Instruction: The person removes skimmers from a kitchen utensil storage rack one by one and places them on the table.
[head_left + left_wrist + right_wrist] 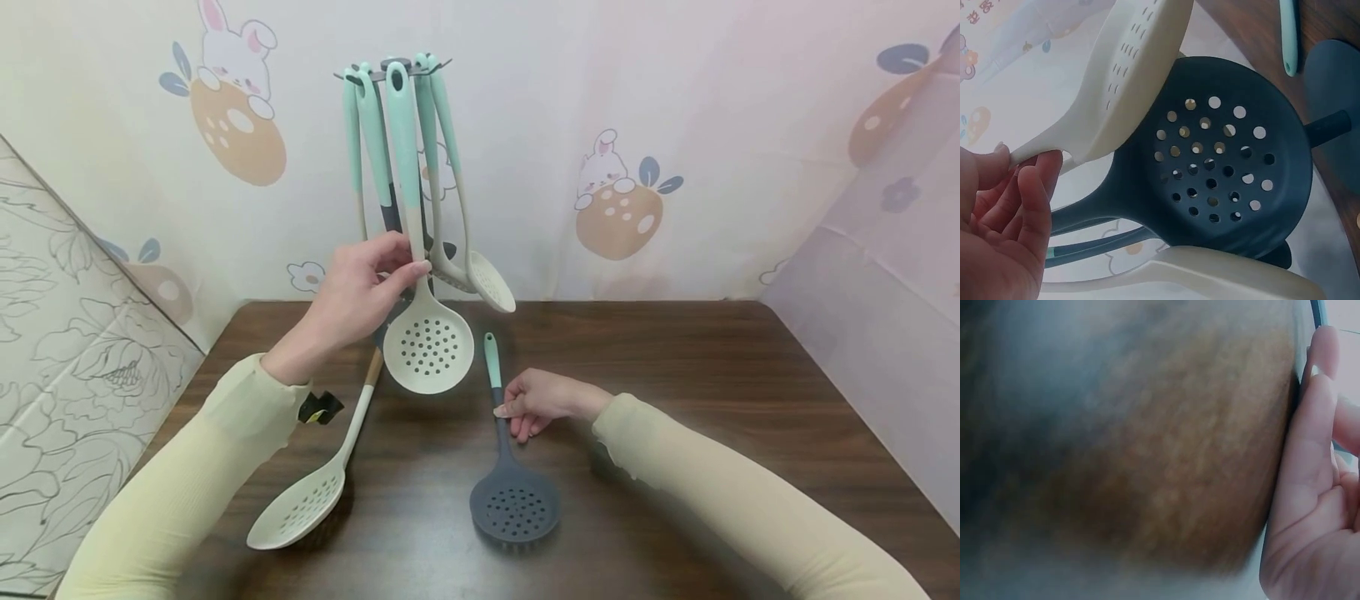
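Observation:
My left hand [360, 287] pinches the neck of a cream skimmer [427, 382] with a mint handle, which hangs from a utensil rack [396, 63]. In the left wrist view a dark skimmer [1247, 228] hangs right beside that cream one. My right hand [546, 396] pinches the handle of a dark grey skimmer [514, 477] with a mint end, low over the table with its round head toward me. In the right wrist view the right hand [1313, 487] shows at the edge, and the rest is blurred brown.
A cream slotted spoon [296, 508] lies on the dark wooden table [637, 533] at the left front. Other mint-handled utensils, among them a small cream skimmer [491, 282], hang round the rack. A patterned curtain [525, 100] stands behind the table.

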### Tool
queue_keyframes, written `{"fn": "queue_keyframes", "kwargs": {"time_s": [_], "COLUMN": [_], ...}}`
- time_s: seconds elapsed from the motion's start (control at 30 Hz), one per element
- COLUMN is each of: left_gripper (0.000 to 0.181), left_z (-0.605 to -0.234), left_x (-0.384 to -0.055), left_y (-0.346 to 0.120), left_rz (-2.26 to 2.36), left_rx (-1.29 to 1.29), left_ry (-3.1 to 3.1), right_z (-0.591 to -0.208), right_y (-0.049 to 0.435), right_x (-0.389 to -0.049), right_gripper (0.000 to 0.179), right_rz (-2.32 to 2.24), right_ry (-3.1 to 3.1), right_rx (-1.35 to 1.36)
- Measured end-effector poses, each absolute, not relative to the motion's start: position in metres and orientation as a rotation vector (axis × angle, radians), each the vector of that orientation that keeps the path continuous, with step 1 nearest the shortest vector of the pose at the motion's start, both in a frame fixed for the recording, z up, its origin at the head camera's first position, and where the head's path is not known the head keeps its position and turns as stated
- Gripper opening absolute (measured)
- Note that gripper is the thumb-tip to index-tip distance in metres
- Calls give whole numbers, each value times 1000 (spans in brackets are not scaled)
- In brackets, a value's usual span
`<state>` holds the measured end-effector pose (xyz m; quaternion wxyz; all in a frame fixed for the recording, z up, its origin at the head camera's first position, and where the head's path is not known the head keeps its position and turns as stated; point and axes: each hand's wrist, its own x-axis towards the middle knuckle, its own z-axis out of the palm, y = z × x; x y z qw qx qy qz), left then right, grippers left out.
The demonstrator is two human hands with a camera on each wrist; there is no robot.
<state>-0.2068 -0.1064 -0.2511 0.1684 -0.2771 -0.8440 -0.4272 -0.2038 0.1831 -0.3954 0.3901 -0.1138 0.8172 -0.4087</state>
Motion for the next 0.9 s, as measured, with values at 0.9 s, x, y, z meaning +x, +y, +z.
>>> {"fn": "queue_keyframes", "kwargs": {"time_s": [0.9], "left_gripper": [9], "left_z": [-250], "left_x": [-199], "left_y": [-139], "left_rz": [-1261], "left_rx": [-734], "left_ry": [-2475], "right_z": [-396], "right_y": [185], "right_x": [-204], "right_gripper": [22], "right_rz": [-1046], "right_ry": [2077], "right_rx": [-320]}}
